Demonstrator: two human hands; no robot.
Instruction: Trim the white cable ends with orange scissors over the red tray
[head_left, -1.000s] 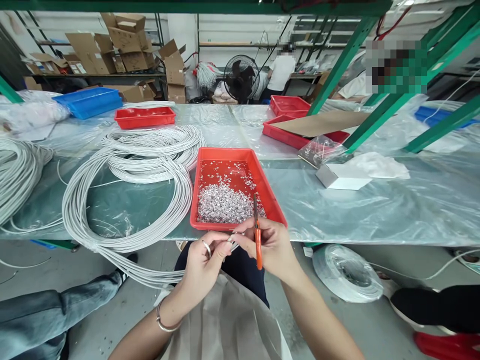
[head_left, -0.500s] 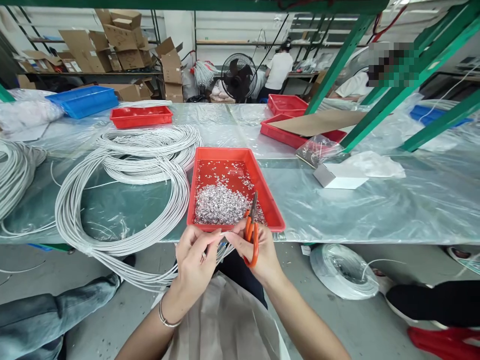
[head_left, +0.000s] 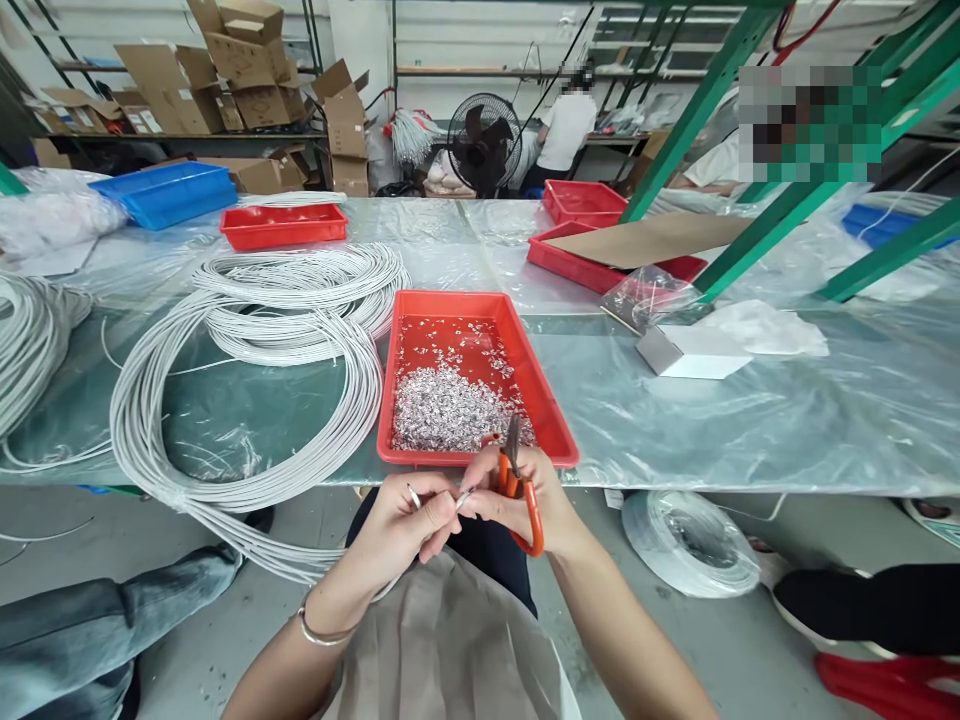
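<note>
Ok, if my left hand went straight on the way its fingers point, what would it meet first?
Probably the right hand, whose fingertips are close by at the white cable pinched in the left hand. Exact depth is hard to judge.

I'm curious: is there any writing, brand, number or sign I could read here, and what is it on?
No text is readable.
Cardboard boxes at the back: small marks and pale patches, too small and blurred to read.
White box: no lettering visible.
Red tray of small metallic pieces: none visible.
Orange-handled scissors: none legible.
</note>
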